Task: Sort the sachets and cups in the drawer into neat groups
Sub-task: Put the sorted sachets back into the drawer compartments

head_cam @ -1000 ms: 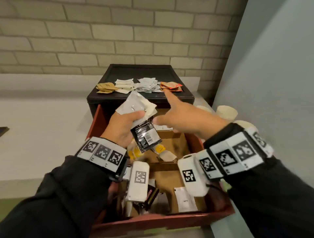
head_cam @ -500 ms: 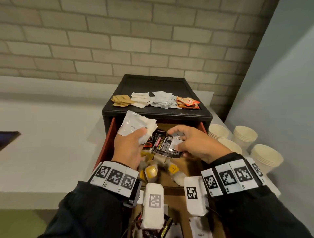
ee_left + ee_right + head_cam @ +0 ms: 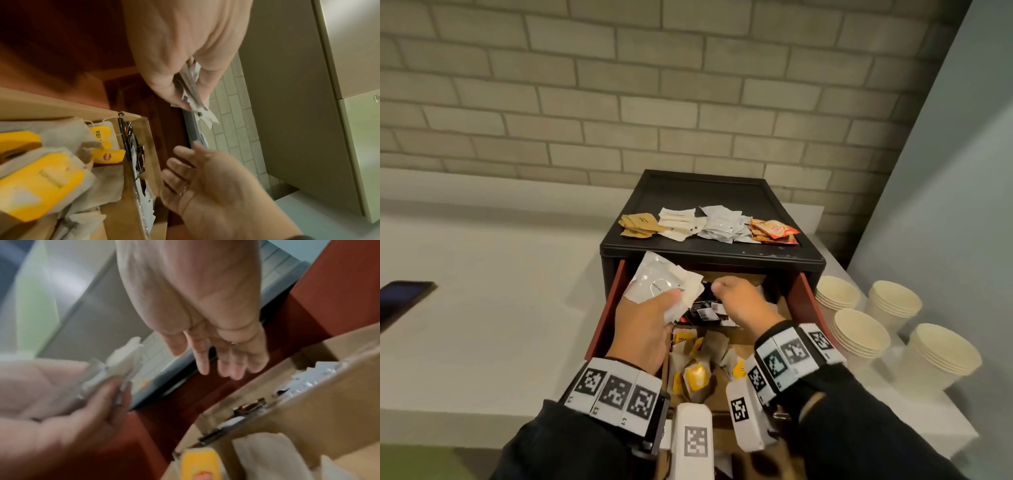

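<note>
Progress: partly done, by the look of it. Four sorted piles lie on the cabinet top [image 3: 722, 192], beyond both hands: brown sachets [image 3: 638, 224], white sachets [image 3: 679, 222], silver sachets [image 3: 722, 226], orange sachets [image 3: 774, 231]. Cups [image 3: 859, 330] stand in four stacks on the counter, right of the right hand, already grouped.

Left hand [image 3: 645, 329]: fingers curled round a bundle of white packets [image 3: 662, 286], held above the drawer's left wall. The left wrist view shows the bundle pinched between thumb and fingers.

Right hand [image 3: 743, 303]: over the rear compartment of the drawer [image 3: 609, 308], holding nothing; the right wrist view shows its fingers nearly straight and close together, tips pointing down toward the compartment.

Black sachets [image 3: 703, 311]: in the rear compartment, just under and between the two hands.

Tea bags [image 3: 697, 375], yellow-tagged: loose heap in the compartment nearer the wrists, unsorted.

Left to do, as judged: place the held bundle with a pile, tidy the black sachets, order the tea bags. Front of the drawer is hidden by wrists and sleeves; contents there cannot be told.

Obstacles: cabinet lip overhangs the rear compartment, so reach is tight; cardboard dividers [image 3: 131, 162] separate compartments. Dark phone [image 3: 400, 298] lies on the counter, well left of the left hand.
</note>
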Tool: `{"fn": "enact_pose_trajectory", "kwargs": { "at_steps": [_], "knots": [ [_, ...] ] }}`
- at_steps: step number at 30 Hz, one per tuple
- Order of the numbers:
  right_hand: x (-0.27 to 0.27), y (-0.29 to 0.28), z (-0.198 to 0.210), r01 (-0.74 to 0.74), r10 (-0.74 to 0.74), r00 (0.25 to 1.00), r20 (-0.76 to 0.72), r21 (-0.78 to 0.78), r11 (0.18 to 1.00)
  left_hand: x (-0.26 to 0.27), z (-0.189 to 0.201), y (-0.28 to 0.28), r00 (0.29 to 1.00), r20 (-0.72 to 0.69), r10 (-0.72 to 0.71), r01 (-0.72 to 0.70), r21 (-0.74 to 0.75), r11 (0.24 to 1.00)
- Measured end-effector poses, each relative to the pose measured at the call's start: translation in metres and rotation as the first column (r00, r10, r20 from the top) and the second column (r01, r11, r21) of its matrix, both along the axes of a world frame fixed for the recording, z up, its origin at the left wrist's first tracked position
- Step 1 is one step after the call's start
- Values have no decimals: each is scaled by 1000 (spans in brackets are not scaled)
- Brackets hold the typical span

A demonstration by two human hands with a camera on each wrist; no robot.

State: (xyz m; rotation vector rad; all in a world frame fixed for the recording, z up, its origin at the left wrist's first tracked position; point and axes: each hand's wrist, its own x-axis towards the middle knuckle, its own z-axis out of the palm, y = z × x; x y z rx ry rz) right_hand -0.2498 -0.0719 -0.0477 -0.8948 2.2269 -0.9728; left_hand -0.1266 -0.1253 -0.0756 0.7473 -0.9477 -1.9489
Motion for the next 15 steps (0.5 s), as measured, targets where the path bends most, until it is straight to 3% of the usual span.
{"fn": "enact_pose_trajectory", "kwargs": {
  "at_steps": [2,4,7,15],
  "knots": [
    [7,8,8,20,6,977,213,-122,992,-2,1,3,999,29,-35,36,-35,999],
    [12,17,9,-7,112,906,408,-250,968,-4,1,7,996,61,-63,67,-68,995],
    [18,24,3,-129,215,919,330,-265,956,-8,3,17,982,94,-163,174,-119,978],
    [22,27,-6,-143,191,976,101,-365,920,-5,9,27,932,145,-331,345,-82,935]
  ]
}}
